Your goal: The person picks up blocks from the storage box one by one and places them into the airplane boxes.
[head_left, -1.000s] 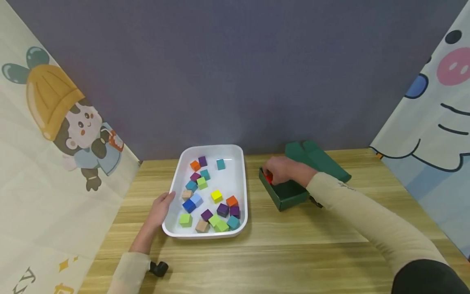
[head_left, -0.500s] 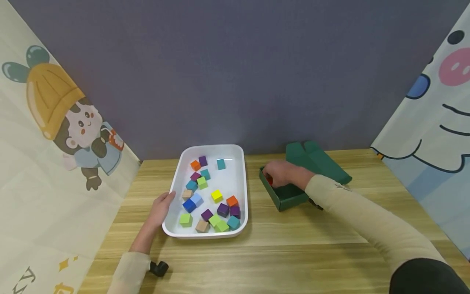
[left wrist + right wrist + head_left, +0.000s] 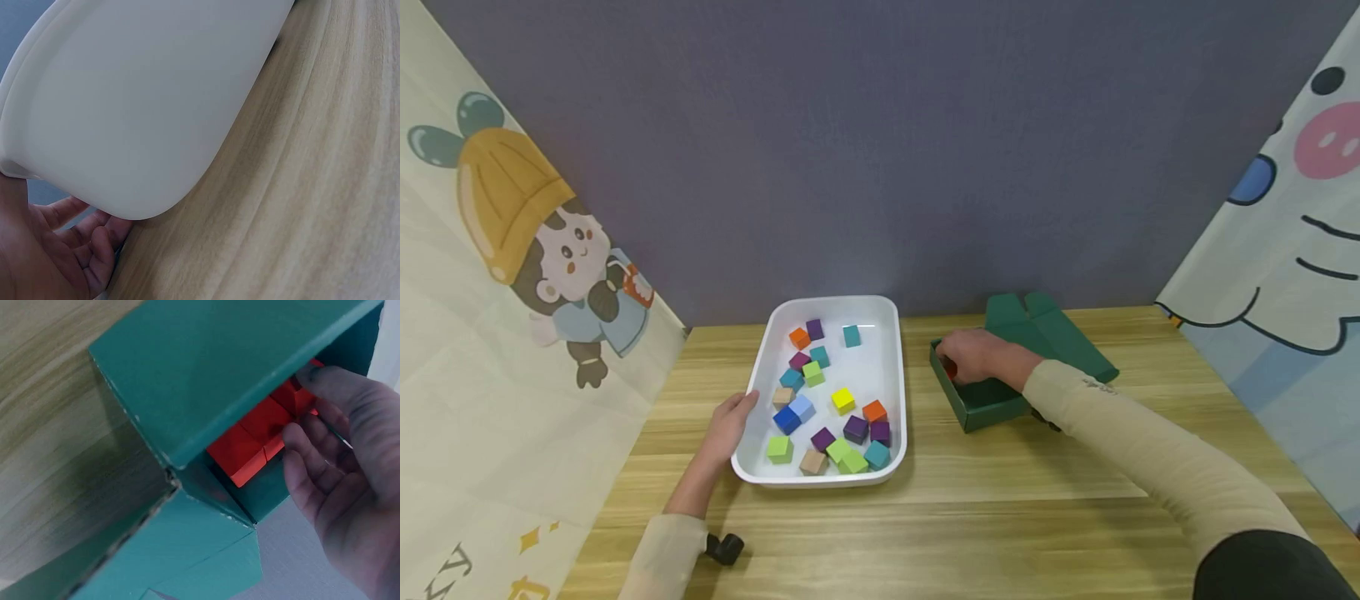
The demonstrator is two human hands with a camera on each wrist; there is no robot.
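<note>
In the head view my left hand (image 3: 727,427) grips the left side of a white tray (image 3: 896,375), thumb over its rim. Seen from the left wrist, the fingers (image 3: 103,253) lie curled by the tray's outer wall. Loose coloured cubes are spread through the tray, among them a yellow cube (image 3: 843,401). My right hand (image 3: 973,354) reaches into a green box (image 3: 992,414) whose lid is folded back. In the right wrist view, red cubes (image 3: 237,453) sit in a row along the box wall, and thumb and fingers pinch the one at the row's end, partly hidden.
The box's open lid (image 3: 1067,337) leans away at the back right. A wooden table (image 3: 940,533) carries both containers. Behind stands a grey-blue partition (image 3: 880,150), with printed sheets (image 3: 490,350) at the sides.
Over the last second my right hand has shifted very slightly inside the green box, hiding more of the red. The left hand, the tray and its cubes stay in place.
</note>
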